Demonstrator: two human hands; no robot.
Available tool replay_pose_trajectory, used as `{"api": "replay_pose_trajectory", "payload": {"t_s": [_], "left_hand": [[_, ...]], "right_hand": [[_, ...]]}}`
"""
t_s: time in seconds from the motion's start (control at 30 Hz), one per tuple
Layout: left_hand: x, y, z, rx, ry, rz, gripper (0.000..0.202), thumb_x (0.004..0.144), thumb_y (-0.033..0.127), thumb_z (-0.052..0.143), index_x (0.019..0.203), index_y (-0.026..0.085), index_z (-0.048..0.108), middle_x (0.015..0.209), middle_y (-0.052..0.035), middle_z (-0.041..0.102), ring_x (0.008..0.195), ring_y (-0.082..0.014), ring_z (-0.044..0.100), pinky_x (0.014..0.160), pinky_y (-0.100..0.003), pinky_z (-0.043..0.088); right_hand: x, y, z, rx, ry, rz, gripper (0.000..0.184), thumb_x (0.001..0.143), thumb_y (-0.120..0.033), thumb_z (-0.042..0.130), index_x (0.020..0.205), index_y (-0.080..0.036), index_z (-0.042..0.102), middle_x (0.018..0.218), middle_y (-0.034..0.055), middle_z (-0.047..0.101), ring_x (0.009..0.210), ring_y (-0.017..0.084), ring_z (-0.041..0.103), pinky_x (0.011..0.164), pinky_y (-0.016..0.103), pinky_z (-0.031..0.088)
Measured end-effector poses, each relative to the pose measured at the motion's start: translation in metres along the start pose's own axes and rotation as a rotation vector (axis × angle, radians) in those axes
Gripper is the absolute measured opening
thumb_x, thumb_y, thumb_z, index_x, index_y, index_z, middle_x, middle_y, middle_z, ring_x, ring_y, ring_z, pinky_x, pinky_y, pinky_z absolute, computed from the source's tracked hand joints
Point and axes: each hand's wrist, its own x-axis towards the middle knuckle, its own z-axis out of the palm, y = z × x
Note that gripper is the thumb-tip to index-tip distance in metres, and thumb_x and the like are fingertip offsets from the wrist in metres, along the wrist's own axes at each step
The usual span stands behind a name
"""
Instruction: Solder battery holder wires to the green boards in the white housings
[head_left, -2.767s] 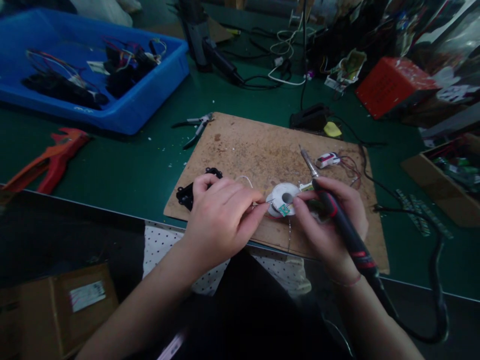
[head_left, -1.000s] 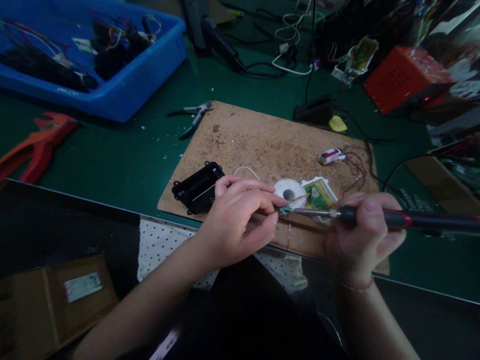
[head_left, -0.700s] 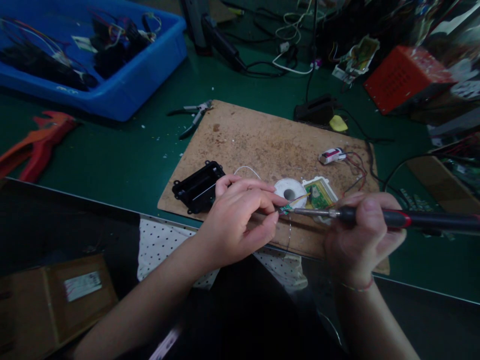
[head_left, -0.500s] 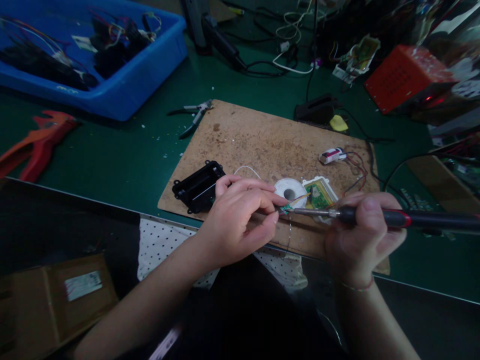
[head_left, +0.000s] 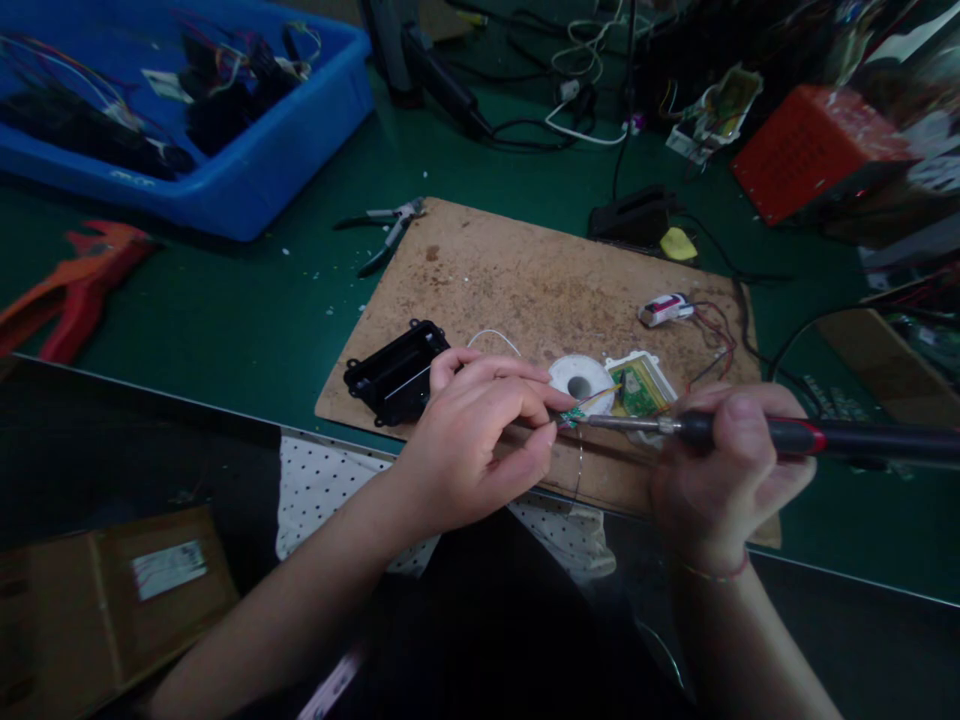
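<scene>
My left hand (head_left: 469, 440) pinches a tiny green circuit board (head_left: 571, 416) at the near edge of a brown work board (head_left: 525, 290). My right hand (head_left: 720, 465) grips a soldering iron (head_left: 795, 436) lying horizontally, its metal tip touching the small board from the right. Just behind the tip lie a white solder spool (head_left: 581, 381) and a white case holding a green circuit board (head_left: 639, 386). A black plastic housing (head_left: 395, 372) sits left of my left hand.
A blue bin (head_left: 187, 110) of wired parts stands at the back left. Pliers (head_left: 386, 235) lie by the work board's far left corner, an orange-red tool (head_left: 71, 295) at the far left. A red box (head_left: 806, 150), cables and a cardboard box (head_left: 892, 360) crowd the right.
Early on my right hand held the iron upright while both hands worked at the spool. The iron has swung level with its tip on the small board. Over the last second nothing moved.
</scene>
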Motion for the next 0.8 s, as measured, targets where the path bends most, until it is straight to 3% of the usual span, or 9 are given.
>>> {"api": "replay_pose_trajectory", "payload": {"t_s": [0.27,0.6,0.8], "left_hand": [[0.0,0.0,0.0,0.003,-0.001,0.002,0.012,0.093,0.017,0.066,0.085,0.023,0.06,0.11,0.0077,0.082,0.116,-0.02,0.07,0.11,-0.047,0.033],[0.001,0.001,-0.003,0.021,-0.025,-0.011,0.011,0.094,0.018,0.065,0.085,0.023,0.06,0.111,0.0038,0.082,0.117,-0.0214,0.07,0.109,-0.048,0.034],[0.001,0.001,-0.002,0.04,-0.033,-0.016,0.01,0.094,0.019,0.064,0.085,0.024,0.061,0.111,0.0019,0.083,0.116,-0.0228,0.071,0.11,-0.049,0.034]], "right_hand": [[0.002,-0.001,0.007,0.089,0.045,-0.005,0.02,0.081,-0.027,0.067,0.063,-0.02,0.063,0.057,-0.0033,0.056,0.053,0.01,0.05,0.052,0.027,0.034],[0.005,-0.005,0.002,0.106,0.048,0.087,0.021,0.088,-0.032,0.062,0.069,-0.023,0.057,0.061,-0.005,0.047,0.044,0.008,0.037,0.047,0.027,0.031],[0.004,-0.011,0.002,0.023,0.05,0.055,0.027,0.093,-0.037,0.061,0.071,-0.023,0.057,0.062,-0.0041,0.049,0.044,0.008,0.04,0.041,0.025,0.028]]}}
